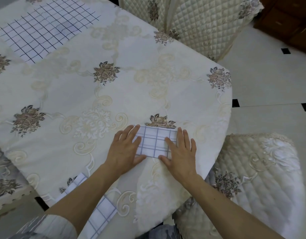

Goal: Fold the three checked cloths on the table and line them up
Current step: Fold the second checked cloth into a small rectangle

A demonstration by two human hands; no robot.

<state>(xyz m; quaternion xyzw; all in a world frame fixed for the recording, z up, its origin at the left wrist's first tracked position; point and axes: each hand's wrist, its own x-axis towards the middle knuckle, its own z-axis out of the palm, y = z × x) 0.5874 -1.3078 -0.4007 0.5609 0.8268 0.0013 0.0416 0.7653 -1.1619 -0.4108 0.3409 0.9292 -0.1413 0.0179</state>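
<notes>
A small folded cloth [154,141], white with pale blue checks, lies near the table's right front edge. My left hand [125,149] rests flat on its left end and my right hand [179,150] lies flat on its right end, fingers spread. A second pale-blue checked cloth [101,214] lies at the table's near edge, partly hidden under my left forearm. A third cloth [43,30], white with dark checks, is spread out flat at the far left of the table.
The table [83,87] wears a cream floral embroidered cover. Quilted chairs stand at the far side [197,19] and at the right front [262,178], another at the left edge [5,178]. Tiled floor [269,80] lies to the right.
</notes>
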